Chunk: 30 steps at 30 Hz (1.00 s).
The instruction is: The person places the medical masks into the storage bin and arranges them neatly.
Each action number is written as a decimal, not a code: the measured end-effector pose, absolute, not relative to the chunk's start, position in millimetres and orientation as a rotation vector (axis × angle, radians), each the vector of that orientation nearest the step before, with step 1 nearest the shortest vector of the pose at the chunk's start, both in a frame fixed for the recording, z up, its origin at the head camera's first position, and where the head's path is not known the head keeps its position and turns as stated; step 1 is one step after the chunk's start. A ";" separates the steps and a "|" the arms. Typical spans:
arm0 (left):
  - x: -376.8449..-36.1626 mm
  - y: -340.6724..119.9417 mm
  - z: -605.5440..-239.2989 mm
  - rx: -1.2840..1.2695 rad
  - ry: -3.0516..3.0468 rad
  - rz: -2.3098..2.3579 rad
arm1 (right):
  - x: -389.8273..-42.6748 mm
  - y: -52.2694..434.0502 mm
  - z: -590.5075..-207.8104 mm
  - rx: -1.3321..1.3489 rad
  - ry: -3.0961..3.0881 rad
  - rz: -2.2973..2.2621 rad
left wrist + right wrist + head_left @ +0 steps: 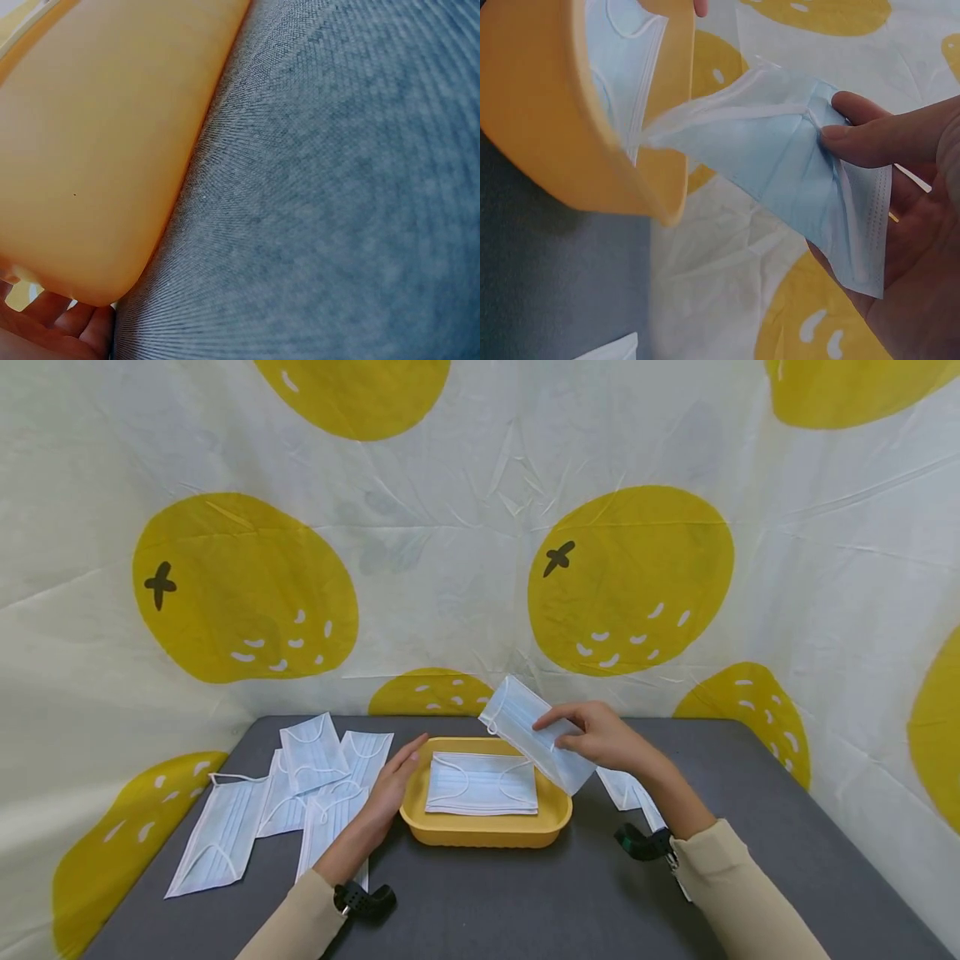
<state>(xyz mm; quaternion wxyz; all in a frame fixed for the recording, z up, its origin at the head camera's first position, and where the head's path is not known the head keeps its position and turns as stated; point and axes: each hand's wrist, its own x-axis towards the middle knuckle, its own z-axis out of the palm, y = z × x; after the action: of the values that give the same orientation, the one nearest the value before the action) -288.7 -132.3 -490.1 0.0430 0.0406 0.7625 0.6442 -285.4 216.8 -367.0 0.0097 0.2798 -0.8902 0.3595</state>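
Observation:
A yellow tray (480,828) stands mid-table with a flat blue face mask (482,783) lying in it. My right hand (592,737) holds another blue mask (536,733) tilted in the air over the tray's right rim, thumb pressed on it; the right wrist view shows this mask (795,169) across my palm, beside the tray (547,135). My left hand (392,787) rests with straight fingers against the tray's left side. In the left wrist view the tray wall (97,142) fills the left and fingertips (71,322) touch its bottom corner.
Several loose blue masks (300,793) lie spread on the grey table (525,893) left of the tray. More masks (628,789) lie right of the tray, partly hidden by my right forearm. A white cloth with yellow fruit prints (465,543) hangs behind.

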 end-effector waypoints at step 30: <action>-288.8 -132.4 -489.4 0.134 2.316 1.986 | -305.1 178.6 -372.8 1.161 -2.827 1.131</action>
<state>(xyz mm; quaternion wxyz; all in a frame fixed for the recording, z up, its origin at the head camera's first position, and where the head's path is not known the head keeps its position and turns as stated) -288.8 -132.4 -489.4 0.0440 0.0437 0.7576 0.6497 -305.1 178.6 -372.8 -0.0585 0.3557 -0.8660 0.3465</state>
